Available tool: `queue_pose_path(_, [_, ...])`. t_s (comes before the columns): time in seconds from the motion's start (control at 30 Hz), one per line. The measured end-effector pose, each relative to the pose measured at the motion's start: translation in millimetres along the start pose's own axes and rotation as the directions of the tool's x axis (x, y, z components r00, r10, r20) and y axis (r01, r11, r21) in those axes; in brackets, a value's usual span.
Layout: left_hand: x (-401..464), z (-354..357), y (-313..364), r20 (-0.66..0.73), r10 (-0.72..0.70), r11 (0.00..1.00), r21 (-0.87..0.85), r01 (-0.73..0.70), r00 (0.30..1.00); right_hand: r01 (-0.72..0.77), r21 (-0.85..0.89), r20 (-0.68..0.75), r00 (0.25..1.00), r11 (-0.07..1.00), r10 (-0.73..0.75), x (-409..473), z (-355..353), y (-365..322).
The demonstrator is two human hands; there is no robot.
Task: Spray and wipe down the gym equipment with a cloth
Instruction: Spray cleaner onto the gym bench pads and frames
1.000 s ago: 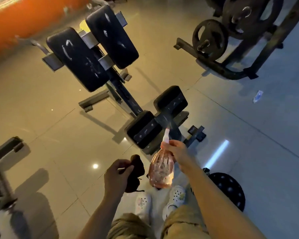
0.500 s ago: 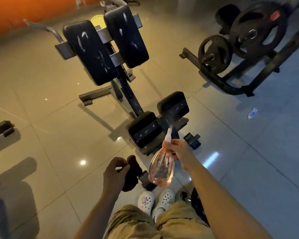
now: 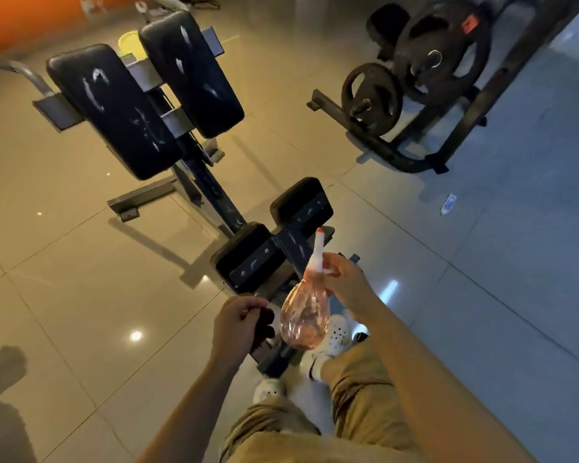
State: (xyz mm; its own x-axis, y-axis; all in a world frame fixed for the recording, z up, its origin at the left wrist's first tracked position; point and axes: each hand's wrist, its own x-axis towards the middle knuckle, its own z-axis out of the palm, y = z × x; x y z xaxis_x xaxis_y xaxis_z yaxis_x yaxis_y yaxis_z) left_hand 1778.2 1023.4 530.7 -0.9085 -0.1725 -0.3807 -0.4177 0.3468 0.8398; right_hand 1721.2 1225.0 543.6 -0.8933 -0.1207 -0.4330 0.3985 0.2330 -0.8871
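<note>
Head view: right hand point(image 3: 343, 283) grips spray bottle point(image 3: 305, 317); left hand point(image 3: 236, 324) clutches dark cloth point(image 3: 264, 324) beside bench point(image 3: 251, 259) edge.

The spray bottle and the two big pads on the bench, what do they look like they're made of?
Spray bottle: thin see-through pink plastic, probably; light passes through it. Big pads: black vinyl or leather-like covering, seemingly; smooth with a dull sheen, scuffed pale in places.

I see a translucent pink plastic spray bottle point(image 3: 304, 320) with a white nozzle, black padded bench cushions point(image 3: 114, 110) streaked white, glossy beige floor tiles point(image 3: 81, 279), an orange wall point(image 3: 20, 15).
</note>
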Motion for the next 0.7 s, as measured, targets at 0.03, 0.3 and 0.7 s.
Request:
queue_pose_path(0.03, [4.3, 8.2, 6.5, 0.03, 0.045, 0.999, 0.025, -0.046, 0.999, 0.009, -0.01, -0.002, 1.0, 1.0, -0.009, 1.0, -11.1, -1.9])
queue_pose_path(0.3, [38.8, 99.4, 58.6, 0.082, 0.151, 0.985, 0.072, -0.157, 0.985, 0.075, 0.016, -0.028, 0.997, 0.997, -0.075, 42.4, -120.7, -9.8])
queue_pose_path(0.7, [125.2, 373.9, 184.7, -0.405, -0.146, 0.989, -0.032, 0.145, 0.903, -0.001, -0.027, 0.303, 0.953, 1.0, 0.009, 199.7, -406.3, 7.5])
